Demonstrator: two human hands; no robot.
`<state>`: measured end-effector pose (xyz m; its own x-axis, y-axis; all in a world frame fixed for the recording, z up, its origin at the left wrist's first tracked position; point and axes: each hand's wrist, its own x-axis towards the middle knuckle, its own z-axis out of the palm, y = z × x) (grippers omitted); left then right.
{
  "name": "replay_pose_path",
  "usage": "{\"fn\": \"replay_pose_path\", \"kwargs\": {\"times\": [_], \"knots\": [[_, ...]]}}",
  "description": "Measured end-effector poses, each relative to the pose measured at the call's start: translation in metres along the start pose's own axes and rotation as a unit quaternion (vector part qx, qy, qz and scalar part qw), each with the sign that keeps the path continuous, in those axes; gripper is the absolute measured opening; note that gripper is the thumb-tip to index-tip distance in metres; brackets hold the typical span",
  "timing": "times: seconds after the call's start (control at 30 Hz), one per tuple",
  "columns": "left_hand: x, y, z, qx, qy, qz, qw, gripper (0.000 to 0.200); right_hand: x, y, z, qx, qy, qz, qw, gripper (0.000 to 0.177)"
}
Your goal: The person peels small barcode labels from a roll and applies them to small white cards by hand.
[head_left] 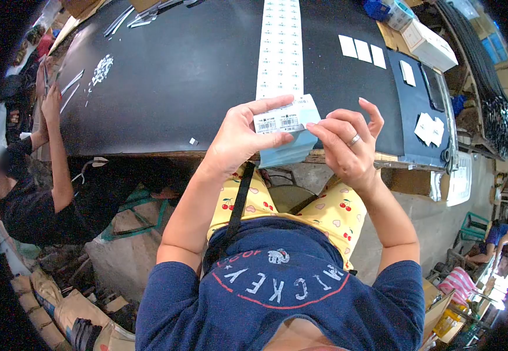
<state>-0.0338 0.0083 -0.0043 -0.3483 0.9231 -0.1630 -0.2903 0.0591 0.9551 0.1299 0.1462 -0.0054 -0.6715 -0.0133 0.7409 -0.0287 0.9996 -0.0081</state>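
Observation:
A long white strip of printed labels runs down the black table to its front edge. My left hand pinches the strip's near end between thumb and fingers, where barcode labels face up. Below that end hangs a light blue backing sheet. My right hand, with a ring on one finger, has its thumb and index finger pressed together at the right corner of the labels; the other fingers are raised. Whether a single label has come loose there is too small to tell.
On the black table lie white cards, small white scraps and thin strips. Stacked cards and a white box are at the right. Another person works at the left.

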Motion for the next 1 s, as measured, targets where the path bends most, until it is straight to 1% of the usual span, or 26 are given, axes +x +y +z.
{"fn": "replay_pose_path", "kwargs": {"times": [0.2, 0.27, 0.37, 0.4, 0.43, 0.47, 0.53, 0.57, 0.6, 0.67, 0.73, 0.77, 0.8, 0.83, 0.87, 0.93, 0.97, 1.0], "knots": [[0.001, -0.002, -0.002, -0.014, 0.000, 0.002, 1.000, 0.063, -0.005, -0.004, -0.003, -0.008, 0.002, -0.014, 1.000, 0.031], [0.002, -0.005, -0.004, 0.025, 0.016, 0.018, 0.999, 0.063, -0.007, -0.006, -0.005, -0.012, 0.000, -0.016, 1.000, 0.032], [0.003, -0.006, -0.008, 0.003, 0.024, 0.003, 1.000, 0.064, -0.006, -0.006, -0.012, -0.009, -0.007, -0.015, 1.000, 0.031], [0.002, -0.007, -0.010, 0.002, 0.022, 0.003, 1.000, 0.064, -0.003, -0.005, -0.015, 0.013, -0.009, -0.004, 1.000, 0.030], [0.002, -0.007, -0.011, 0.032, 0.023, 0.005, 0.999, 0.064, 0.000, -0.002, -0.018, 0.032, -0.010, 0.006, 0.999, 0.030], [0.002, -0.006, -0.012, 0.063, 0.020, 0.010, 0.998, 0.064, 0.005, 0.005, -0.022, 0.024, -0.010, 0.006, 1.000, 0.030], [-0.001, -0.005, -0.015, 0.104, -0.008, 0.011, 0.994, 0.064, 0.020, 0.033, -0.028, 0.089, -0.076, 0.070, 0.991, 0.025], [-0.004, -0.006, -0.016, 0.112, -0.015, 0.028, 0.993, 0.063, 0.028, 0.048, -0.030, 0.123, -0.078, 0.104, 0.984, 0.019], [-0.006, -0.011, -0.019, 0.117, -0.021, 0.029, 0.992, 0.063, 0.034, 0.066, -0.032, 0.171, -0.101, 0.138, 0.970, 0.013], [-0.011, -0.024, -0.027, 0.116, -0.036, 0.028, 0.992, 0.063, 0.039, 0.115, -0.027, 0.260, -0.170, 0.206, 0.928, 0.011], [-0.018, -0.038, -0.031, 0.037, -0.047, 0.010, 0.998, 0.055, 0.048, 0.162, -0.021, 0.258, -0.216, 0.200, 0.920, 0.009], [-0.019, -0.049, -0.033, 0.008, -0.051, 0.035, 0.998, 0.056, 0.049, 0.185, -0.014, 0.262, -0.229, 0.212, 0.913, 0.009], [-0.022, -0.057, -0.038, 0.000, -0.061, 0.017, 0.998, 0.056, 0.051, 0.206, -0.006, 0.268, -0.242, 0.224, 0.905, 0.010], [-0.025, -0.059, -0.036, -0.012, -0.069, 0.014, 0.997, 0.056, 0.057, 0.221, -0.002, 0.244, -0.274, 0.249, 0.896, 0.014], [-0.025, -0.060, -0.036, -0.024, -0.077, 0.011, 0.997, 0.057, 0.057, 0.238, 0.009, 0.262, -0.283, 0.261, 0.885, 0.017], [-0.024, -0.057, -0.038, -0.012, -0.101, 0.016, 0.995, 0.058, 0.062, 0.263, 0.026, 0.234, -0.336, 0.281, 0.868, 0.016], [-0.025, -0.052, -0.037, -0.007, -0.108, 0.000, 0.994, 0.057, 0.064, 0.272, 0.034, 0.232, -0.336, 0.281, 0.869, 0.016], [-0.026, -0.048, -0.037, -0.001, -0.114, -0.017, 0.993, 0.057, 0.066, 0.280, 0.042, 0.271, -0.357, 0.294, 0.844, 0.017]]}}
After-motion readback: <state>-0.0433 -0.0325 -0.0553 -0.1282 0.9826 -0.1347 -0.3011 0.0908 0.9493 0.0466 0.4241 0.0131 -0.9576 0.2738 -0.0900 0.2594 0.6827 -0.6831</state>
